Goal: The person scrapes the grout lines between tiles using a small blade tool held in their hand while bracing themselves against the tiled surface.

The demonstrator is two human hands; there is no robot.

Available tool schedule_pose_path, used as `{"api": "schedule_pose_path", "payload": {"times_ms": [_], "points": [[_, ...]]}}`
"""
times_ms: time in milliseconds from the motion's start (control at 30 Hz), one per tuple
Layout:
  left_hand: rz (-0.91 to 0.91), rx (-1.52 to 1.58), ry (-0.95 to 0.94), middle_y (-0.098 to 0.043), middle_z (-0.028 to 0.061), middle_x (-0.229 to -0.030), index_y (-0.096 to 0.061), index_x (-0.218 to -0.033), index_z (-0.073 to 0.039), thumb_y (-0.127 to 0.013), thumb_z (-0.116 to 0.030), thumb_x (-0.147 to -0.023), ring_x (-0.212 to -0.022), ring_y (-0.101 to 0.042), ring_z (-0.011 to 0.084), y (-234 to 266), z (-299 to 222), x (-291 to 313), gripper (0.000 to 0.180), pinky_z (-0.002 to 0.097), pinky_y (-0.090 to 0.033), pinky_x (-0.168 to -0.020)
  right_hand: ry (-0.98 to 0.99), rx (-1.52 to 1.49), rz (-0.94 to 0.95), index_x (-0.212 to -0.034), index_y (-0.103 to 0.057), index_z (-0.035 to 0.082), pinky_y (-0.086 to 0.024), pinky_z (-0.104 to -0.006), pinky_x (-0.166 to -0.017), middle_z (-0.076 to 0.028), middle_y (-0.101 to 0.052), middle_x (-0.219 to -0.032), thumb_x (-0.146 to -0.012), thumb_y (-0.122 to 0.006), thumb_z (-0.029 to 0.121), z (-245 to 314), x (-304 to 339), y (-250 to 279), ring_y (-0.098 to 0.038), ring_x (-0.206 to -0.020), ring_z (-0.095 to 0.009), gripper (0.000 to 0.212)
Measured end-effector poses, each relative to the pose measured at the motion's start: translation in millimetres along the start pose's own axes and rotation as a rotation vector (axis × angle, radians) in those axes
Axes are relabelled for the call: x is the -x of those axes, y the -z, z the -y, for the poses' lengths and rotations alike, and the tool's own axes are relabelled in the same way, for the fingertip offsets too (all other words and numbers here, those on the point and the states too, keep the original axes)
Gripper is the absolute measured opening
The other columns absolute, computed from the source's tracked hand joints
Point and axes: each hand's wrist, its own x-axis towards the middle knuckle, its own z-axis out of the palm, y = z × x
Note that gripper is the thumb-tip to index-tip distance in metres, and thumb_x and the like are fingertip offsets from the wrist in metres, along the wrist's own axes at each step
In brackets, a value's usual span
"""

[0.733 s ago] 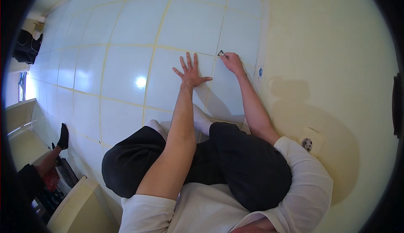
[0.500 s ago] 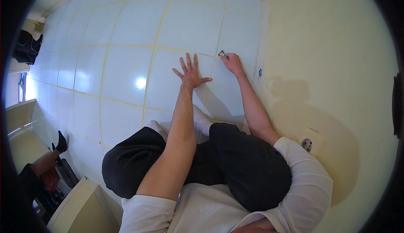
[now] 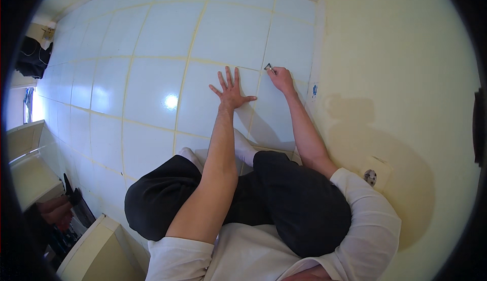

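My left hand point(image 3: 232, 96) lies flat on the pale tiled floor point(image 3: 213, 85), fingers spread and nothing under the palm that I can see. To its right, my right hand point(image 3: 281, 79) is closed round a small scraper point(image 3: 268, 68) with a dark, triangular-looking head. The scraper's head is at a joint between tiles, close to where two grout lines cross. Its handle is mostly hidden in my fingers. Yellowish grout lines run across the floor, while the joint beyond the scraper looks thinner and greyer.
A cream wall point(image 3: 385, 53) rises close on my right, with an open socket hole point(image 3: 370, 177) in it. My crossed legs in dark trousers point(image 3: 299, 205) fill the near floor. At the lower left are a cream cabinet point(image 3: 94, 250) and part of another person point(image 3: 56, 212). A dark bag point(image 3: 33, 58) sits far left.
The other person's dark-socked foot at the lower left has pulled back and a different part of them shows. My hands stay in nearly the same places; the view has shifted slightly.
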Motion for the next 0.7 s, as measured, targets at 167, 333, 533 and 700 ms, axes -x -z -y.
{"api": "schedule_pose_path", "payload": {"times_ms": [167,333,533,700], "points": [[-0.013,0.002,-0.003,0.022,0.0164,-0.168,0.012,-0.162,-0.021,-0.075,-0.086,-0.055,-0.150,0.027,0.0444,-2,7,0,0.152,0.0833,0.012,-0.103,-0.017,-0.027,0.037,-0.089,-0.073,0.006,-0.052,-0.0465,-0.070,-0.018,-0.070,-0.079,-0.090,-0.064,0.044,8,2,1,-0.069,-0.077,-0.037,0.039],[-0.020,-0.001,-0.001,0.022,0.0167,-0.167,0.012,-0.162,-0.021,-0.075,-0.085,-0.055,-0.150,0.027,0.0448,0,8,0,0.152,0.0837,0.012,-0.103,0.052,-0.028,0.053,-0.090,-0.073,0.006,-0.052,-0.0459,-0.070,-0.019,-0.070,-0.078,-0.089,-0.065,0.044,6,1,-2,-0.068,-0.076,-0.038,0.039],[0.001,0.001,-0.006,0.022,0.0164,-0.167,0.011,-0.163,-0.020,-0.076,-0.085,-0.056,-0.150,0.026,0.0446,2,4,3,0.152,0.0836,0.012,-0.103,0.054,-0.070,0.009,-0.090,-0.074,0.006,-0.052,-0.0450,-0.070,-0.018,-0.070,-0.078,-0.089,-0.065,0.044,-1,0,-5,-0.068,-0.076,-0.037,0.039],[0.005,0.013,0.012,0.023,0.0153,-0.167,0.011,-0.163,-0.021,-0.077,-0.083,-0.056,-0.150,0.026,0.0434,4,5,3,0.152,0.0830,0.012,-0.104,0.042,-0.027,0.045,-0.089,-0.074,0.007,-0.053,-0.0449,-0.070,-0.018,-0.070,-0.078,-0.088,-0.066,0.046,3,1,-4,-0.069,-0.076,-0.036,0.040]]}}
